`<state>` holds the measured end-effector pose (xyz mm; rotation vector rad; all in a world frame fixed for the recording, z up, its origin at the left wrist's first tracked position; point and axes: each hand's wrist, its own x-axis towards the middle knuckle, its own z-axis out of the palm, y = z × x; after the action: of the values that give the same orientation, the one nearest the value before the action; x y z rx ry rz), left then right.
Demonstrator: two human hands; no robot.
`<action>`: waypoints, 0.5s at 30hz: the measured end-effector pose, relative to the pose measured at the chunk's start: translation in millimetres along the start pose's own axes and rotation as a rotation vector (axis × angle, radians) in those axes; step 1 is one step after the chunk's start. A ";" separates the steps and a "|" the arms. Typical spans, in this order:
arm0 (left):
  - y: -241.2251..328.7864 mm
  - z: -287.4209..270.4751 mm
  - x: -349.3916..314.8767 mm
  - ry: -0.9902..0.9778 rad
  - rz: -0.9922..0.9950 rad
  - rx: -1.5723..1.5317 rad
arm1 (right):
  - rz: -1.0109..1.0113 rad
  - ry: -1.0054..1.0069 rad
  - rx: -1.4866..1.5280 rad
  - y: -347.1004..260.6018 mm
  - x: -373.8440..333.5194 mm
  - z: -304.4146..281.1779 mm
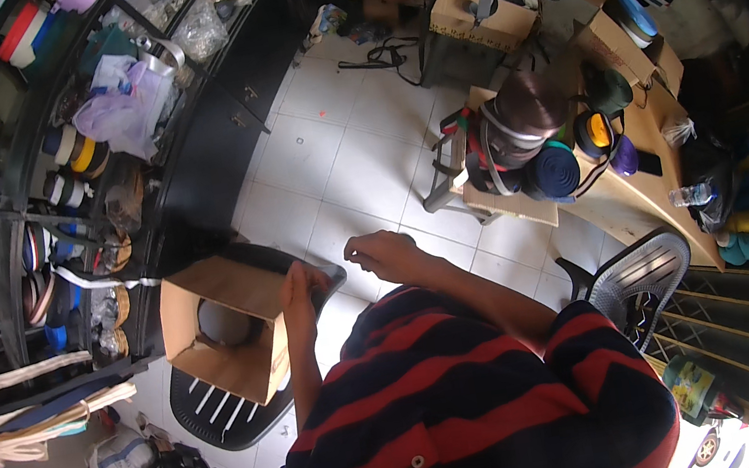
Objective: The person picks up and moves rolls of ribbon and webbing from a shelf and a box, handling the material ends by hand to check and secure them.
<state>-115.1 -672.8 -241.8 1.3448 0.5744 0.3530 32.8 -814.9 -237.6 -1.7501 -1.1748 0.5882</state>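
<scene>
My left hand (305,288) is beside the right rim of an open cardboard box (182,306). Its fingers are blurred, and I cannot tell whether they touch or grip the box. The box sits on the slotted seat of a black plastic chair (198,413), and a dark round object (225,321) shows inside it. Over the tiled floor, to the right of the box, hovers my right hand (382,254). Its fingers are curled closed, hiding whatever they may hold.
Metal shelves (7,206) with webbing rolls and plastic bags line the left. On the right, a wooden table (646,203) bears strap rolls, including a dark blue roll (551,174). Another plastic chair (638,277) stands near it. A black strap (382,56) lies on the far floor (353,155).
</scene>
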 end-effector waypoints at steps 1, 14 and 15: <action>5.1 6.4 14.3 -0.038 0.034 0.021 | 0.005 -0.006 0.001 6.8 5.8 -9.9; 29.1 73.6 101.7 0.149 -0.069 -0.071 | 0.146 -0.071 0.051 62.5 63.8 -111.9; 33.5 73.4 99.1 0.209 -0.058 -0.037 | 0.157 -0.086 0.064 61.9 67.8 -112.9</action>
<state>10.6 -670.5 -218.8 1.2614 0.7750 0.4579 178.1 -809.6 -232.9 -1.7885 -1.0706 0.7933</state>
